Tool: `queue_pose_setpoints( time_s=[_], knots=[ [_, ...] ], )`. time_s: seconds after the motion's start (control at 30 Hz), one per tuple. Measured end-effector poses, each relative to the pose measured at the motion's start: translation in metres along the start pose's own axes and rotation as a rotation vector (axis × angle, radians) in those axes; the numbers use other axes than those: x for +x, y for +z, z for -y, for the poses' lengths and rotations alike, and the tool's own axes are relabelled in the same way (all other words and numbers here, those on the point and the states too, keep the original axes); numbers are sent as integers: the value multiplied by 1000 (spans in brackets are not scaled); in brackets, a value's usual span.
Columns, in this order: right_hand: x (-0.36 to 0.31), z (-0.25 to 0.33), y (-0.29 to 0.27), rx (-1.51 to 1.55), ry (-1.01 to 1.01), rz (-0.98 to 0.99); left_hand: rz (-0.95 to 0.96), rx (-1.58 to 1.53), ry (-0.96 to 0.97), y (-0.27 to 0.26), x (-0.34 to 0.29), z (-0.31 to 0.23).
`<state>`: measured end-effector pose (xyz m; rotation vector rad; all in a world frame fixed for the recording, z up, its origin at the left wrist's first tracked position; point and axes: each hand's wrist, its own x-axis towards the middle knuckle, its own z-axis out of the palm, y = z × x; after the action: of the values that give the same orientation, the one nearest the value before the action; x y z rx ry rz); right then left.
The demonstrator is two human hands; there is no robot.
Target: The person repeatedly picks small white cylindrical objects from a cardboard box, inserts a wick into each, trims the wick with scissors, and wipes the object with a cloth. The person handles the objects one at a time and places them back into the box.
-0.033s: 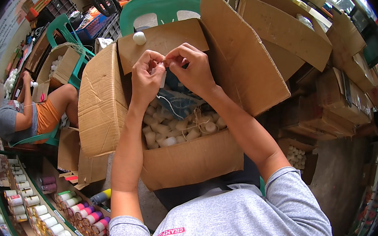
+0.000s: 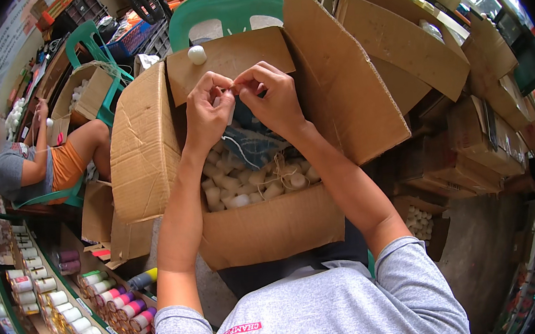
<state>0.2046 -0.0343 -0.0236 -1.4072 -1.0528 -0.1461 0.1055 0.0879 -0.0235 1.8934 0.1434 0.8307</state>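
- The left hand [image 2: 206, 111] and right hand [image 2: 271, 98] are meeting over the open cardboard box [image 2: 267, 229], fingertips pinching a small white piece [image 2: 220, 100] between them
- Both hands are nearly closed around it, above the box's far edge
- It is looking easy to drop among the white spools [image 2: 243, 186]
- A white ball [image 2: 196, 55] is sitting on the far flap [image 2: 230, 57] and could be knocked off

Bright, even daylight, sharp centre, strong fisheye bending toward the dark rim.
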Motion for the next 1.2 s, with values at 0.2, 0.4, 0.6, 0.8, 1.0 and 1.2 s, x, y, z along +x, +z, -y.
queue_pose_setpoints(
  time_s=[0.2,0.4,0.6,0.8,1.0,1.2],
  knots=[
    [2,-4,-5,176,214,62,-59,158,162,6,0,-4],
    [8,-7,-17,303,281,216,-38,88,179,3,2,-12],
    [7,-13,-16,340,370,203,-17,142,128,-2,1,-10],
    [6,2,-11,202,80,151,-106,-138,-29,0,1,1],
    [5,5,-11,120,49,129,-139,-139,21,5,1,-2],
    [5,3,-9,6,-84,83,-207,108,117,7,-2,-15]
  ],
)
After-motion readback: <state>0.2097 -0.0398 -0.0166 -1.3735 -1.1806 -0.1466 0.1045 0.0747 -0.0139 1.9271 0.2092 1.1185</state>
